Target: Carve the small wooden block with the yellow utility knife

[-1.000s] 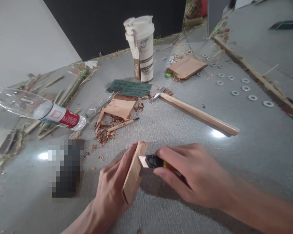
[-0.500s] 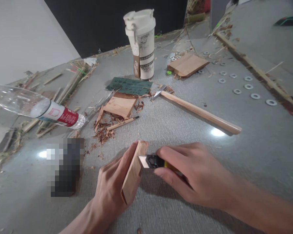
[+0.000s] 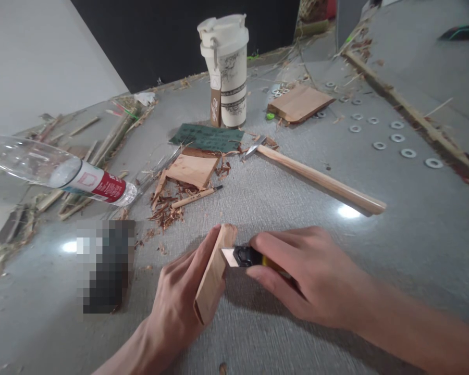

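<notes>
My left hand point(image 3: 180, 291) is closed around a small flat wooden board point(image 3: 213, 281), held tilted on its edge above the grey table. In my right hand point(image 3: 300, 271) is a utility knife point(image 3: 248, 257) with a black front and a bit of yellow on its body. Its short blade meets the board's face near the upper right edge. Another wooden piece point(image 3: 193, 169) lies beyond my hands, ringed by brown shavings point(image 3: 166, 211). A pencil-like wooden stick point(image 3: 193, 198) with a dark tip rests beside it.
A small hammer point(image 3: 320, 179) lies to the right. Green sandpaper point(image 3: 207, 138) sits before a white cup point(image 3: 234, 73). A plastic bottle point(image 3: 89, 179) lies at left, near a pixelated dark object point(image 3: 107, 271). Washers point(image 3: 408, 153) and another board point(image 3: 300, 104) are at back right.
Both hands, the board and the knife blade stay in nearly the same place. The strap tag on the cup has swung slightly to the left.
</notes>
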A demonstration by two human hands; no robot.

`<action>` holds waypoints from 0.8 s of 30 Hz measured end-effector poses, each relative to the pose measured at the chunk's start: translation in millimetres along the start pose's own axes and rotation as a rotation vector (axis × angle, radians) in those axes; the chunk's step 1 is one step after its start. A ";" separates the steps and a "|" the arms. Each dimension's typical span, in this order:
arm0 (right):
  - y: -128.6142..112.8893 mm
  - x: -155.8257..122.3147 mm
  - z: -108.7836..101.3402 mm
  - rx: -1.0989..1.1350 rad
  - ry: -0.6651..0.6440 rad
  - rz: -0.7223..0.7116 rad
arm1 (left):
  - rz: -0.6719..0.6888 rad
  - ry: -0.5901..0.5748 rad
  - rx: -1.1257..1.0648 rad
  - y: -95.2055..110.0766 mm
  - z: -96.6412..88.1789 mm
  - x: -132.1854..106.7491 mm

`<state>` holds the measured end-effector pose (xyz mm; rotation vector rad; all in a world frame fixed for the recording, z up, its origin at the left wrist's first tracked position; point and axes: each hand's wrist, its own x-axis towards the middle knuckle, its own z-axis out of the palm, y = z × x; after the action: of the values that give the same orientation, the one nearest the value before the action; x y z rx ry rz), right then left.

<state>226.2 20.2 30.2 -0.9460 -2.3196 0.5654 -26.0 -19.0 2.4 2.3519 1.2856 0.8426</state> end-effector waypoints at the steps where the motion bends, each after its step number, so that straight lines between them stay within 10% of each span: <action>1: 0.7 0.2 -0.1 -0.024 0.009 -0.009 | 0.000 -0.002 -0.002 -0.3 -0.1 -0.1; 21: 4.0 -0.4 -1.8 -0.294 0.065 -0.002 | -0.014 0.095 0.083 4.5 6.5 6.6; 24: 27.3 1.6 -11.8 -0.344 0.084 0.172 | 0.069 0.059 0.075 4.4 6.0 0.0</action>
<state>246.3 41.3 24.2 -1.3108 -2.3152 0.1881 -19.4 -21.4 0.1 2.4594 1.2872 0.9061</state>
